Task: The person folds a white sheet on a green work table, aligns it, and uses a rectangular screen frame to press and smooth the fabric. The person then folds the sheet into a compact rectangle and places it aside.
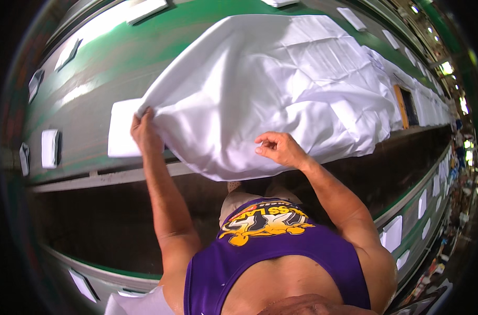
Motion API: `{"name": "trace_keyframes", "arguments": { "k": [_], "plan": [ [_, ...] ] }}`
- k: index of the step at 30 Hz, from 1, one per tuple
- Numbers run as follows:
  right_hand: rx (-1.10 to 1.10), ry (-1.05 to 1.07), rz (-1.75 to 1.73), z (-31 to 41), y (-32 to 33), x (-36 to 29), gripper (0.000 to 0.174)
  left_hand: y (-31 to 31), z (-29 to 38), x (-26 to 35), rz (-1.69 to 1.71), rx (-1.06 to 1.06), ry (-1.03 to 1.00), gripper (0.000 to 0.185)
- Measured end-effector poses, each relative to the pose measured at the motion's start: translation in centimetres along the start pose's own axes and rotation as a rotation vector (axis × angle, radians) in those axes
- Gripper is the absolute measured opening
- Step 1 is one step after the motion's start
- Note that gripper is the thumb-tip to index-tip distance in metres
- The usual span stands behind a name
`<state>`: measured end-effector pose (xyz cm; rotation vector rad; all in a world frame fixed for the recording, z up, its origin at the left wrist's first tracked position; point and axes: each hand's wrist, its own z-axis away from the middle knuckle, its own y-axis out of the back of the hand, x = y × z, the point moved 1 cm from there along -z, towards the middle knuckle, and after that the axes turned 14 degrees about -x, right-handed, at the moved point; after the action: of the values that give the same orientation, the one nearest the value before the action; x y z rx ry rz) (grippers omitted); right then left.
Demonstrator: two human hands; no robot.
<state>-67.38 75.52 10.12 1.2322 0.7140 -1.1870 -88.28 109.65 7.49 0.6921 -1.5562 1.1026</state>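
Observation:
A large sheet of white fabric (pixel 239 90) spreads over the table, its right part lying in wrinkles and its near edge sagging past the table's front. My left hand (pixel 145 128) pinches the left corner of this fabric. Under and beside that hand sits a folded white cloth (pixel 123 128), partly covered by the hand and the sheet. My right hand (pixel 280 149) hovers over or rests lightly on the near part of the fabric, fingers curled and thumb apart from them. Nothing shows between those fingers.
Folded white cloths (pixel 50 149) lie spaced along the long green table (pixel 101 75). A wooden-framed object (pixel 401 106) stands among white cloth at the right. Behind me runs a second green table (pixel 410 218) with more folded pieces. A dark gap separates the tables.

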Motion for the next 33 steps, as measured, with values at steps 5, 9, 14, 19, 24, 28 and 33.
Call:
{"name": "trace_keyframes", "arguments": {
  "k": [5, 9, 14, 19, 24, 28, 33],
  "plan": [
    [0.197, -0.080, 0.077, 3.4, 2.4, 3.5, 0.026, -1.6, -1.6, 1.3, -0.097, -0.141, 0.212, 0.039],
    [0.269, -0.075, 0.272, 5.5, 3.8, 5.6, 0.025, -1.5, 0.9, -1.8, -0.519, -0.321, 0.218, 0.053],
    [0.189, -0.162, 0.112, 8.8, 5.0, 8.0, 0.027, 1.3, 3.5, -4.6, -0.588, -0.211, 0.288, 0.028],
    [-0.279, -0.664, -0.235, 16.6, 7.0, 12.8, 0.027, 2.0, 2.8, 0.0, -0.465, 0.077, -0.022, 0.013],
    [0.502, -0.684, -0.790, 25.2, 9.2, 32.6, 0.021, 3.0, 2.6, 0.6, -0.949, 0.219, -0.218, 0.027],
    [1.023, -0.053, -1.288, 29.3, 14.4, 42.2, 0.030, -5.9, 9.1, -0.6, -1.126, 0.129, -0.418, 0.033],
    [0.836, 0.326, -1.500, 26.1, 18.9, 38.3, 0.023, -11.8, 26.4, -6.9, -0.929, -0.800, 0.347, 0.022]
  ]
}}
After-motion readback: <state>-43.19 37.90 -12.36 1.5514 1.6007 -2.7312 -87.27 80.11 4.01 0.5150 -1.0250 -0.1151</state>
